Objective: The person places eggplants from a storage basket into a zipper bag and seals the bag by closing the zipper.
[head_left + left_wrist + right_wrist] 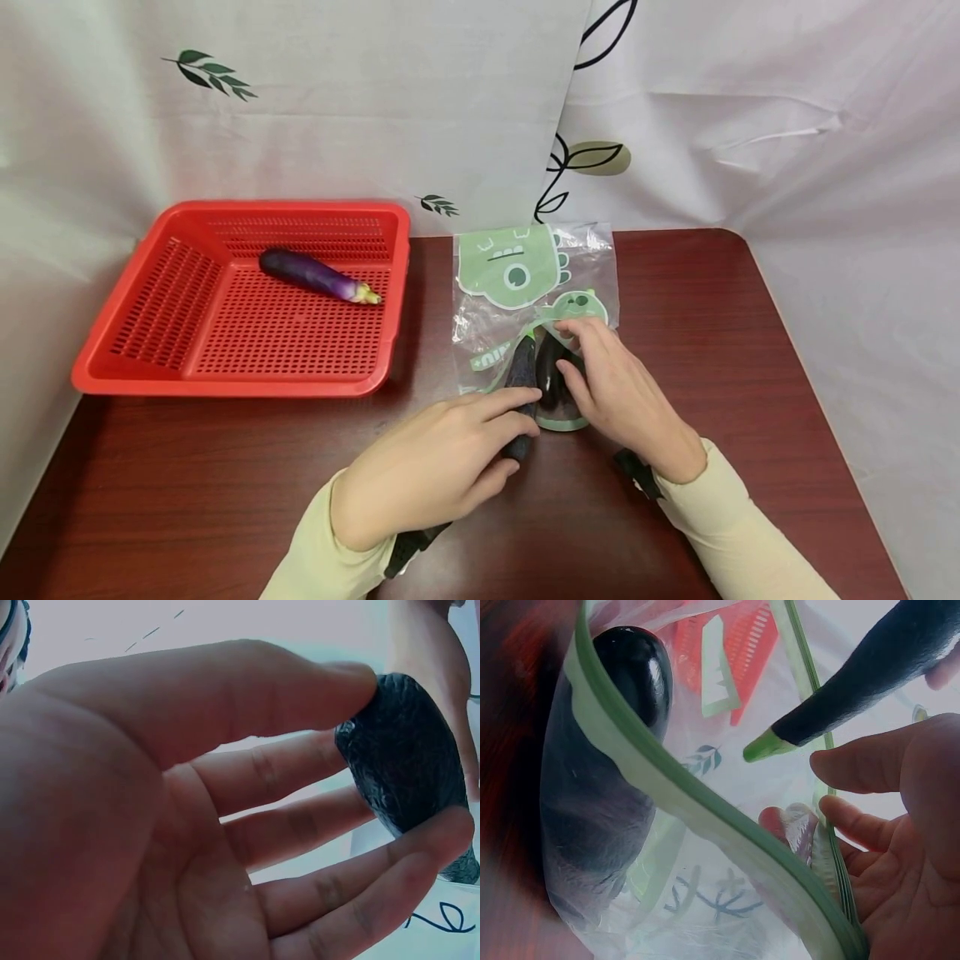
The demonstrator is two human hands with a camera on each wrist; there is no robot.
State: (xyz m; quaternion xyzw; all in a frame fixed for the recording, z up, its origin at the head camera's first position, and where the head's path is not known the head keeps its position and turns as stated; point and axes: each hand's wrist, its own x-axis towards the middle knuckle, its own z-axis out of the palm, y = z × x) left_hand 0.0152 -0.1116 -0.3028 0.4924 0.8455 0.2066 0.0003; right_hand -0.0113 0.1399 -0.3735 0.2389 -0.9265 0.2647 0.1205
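Note:
My left hand (442,450) grips a dark, rough-skinned zucchini (522,367), thumb on one side and fingers on the other. In the left wrist view the zucchini's blunt dark end (405,750) sits between thumb and fingertips. Its green stem end points toward the mouth of a clear zip bag (510,271) with green cartoon prints. My right hand (618,392) holds the bag's green zip edge (705,802) on one side, and the mouth gapes. Inside the bag lies a glossy, dark eggplant (551,371), seen through the plastic in the right wrist view.
A red plastic basket (288,388) stands at the left of the brown table (690,300). One purple eggplant (315,275) lies in it. White printed curtains (360,108) hang behind the table and along its sides.

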